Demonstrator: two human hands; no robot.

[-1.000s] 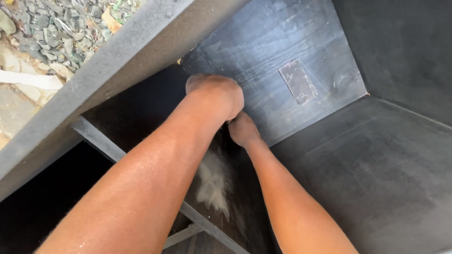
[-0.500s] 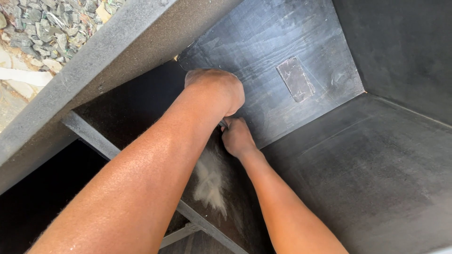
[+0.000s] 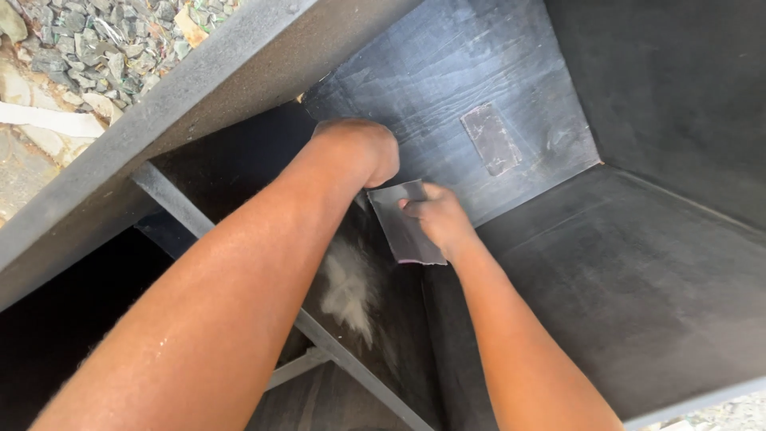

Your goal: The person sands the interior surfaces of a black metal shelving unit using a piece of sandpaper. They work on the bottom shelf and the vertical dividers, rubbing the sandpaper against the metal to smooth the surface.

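Observation:
My right hand [image 3: 437,220] grips a grey sheet of sandpaper [image 3: 405,231] by its right edge, low inside a black-painted box. The sheet hangs roughly upright in front of the box's back panel [image 3: 447,72]. My left hand [image 3: 361,148] is bent down at the wrist just above and left of the sheet, near its top corner. Its fingers are curled out of sight, so I cannot tell whether they touch the sheet. Both forearms reach in from the bottom of the view.
A second small piece of sandpaper [image 3: 491,140] lies flat on the back panel. Below the hands sits a patch of pale dust [image 3: 351,289]. A grey beam [image 3: 207,88] and thin frame bars [image 3: 185,209] cross at left. Gravel [image 3: 96,48] shows at top left.
My right hand has dropped lower and now shows the sandpaper sheet, which was hidden behind the left hand before. The left hand has barely shifted.

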